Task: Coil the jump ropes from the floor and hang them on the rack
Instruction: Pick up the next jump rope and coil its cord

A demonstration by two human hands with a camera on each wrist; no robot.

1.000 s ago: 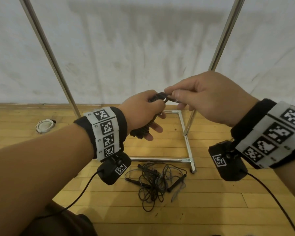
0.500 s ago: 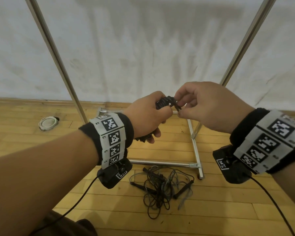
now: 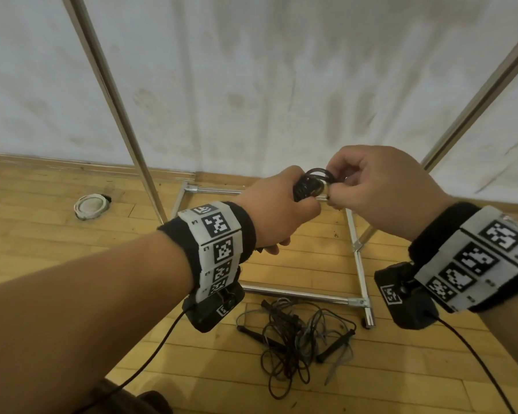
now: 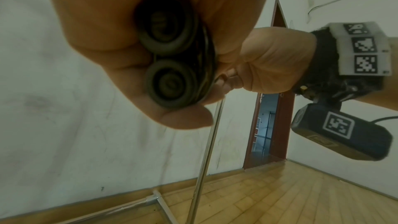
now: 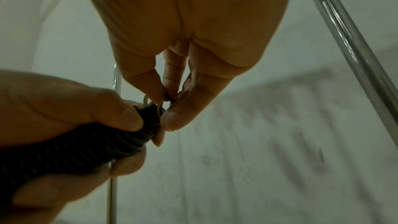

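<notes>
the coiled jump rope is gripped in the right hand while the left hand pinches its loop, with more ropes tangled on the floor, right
The hands are swapped. The head view shows the left hand gripping the coiled jump rope while the right hand pinches its loop. More ropes do lie tangled on the floor.

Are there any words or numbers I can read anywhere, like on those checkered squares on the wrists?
None can be read.
Wristband on the left hand: tiny characters beside the black-and-white code squares, too small to read.
Wristband on the right hand: code squares only, patterns, not words.
Wrist cameras: code squares only.
</notes>
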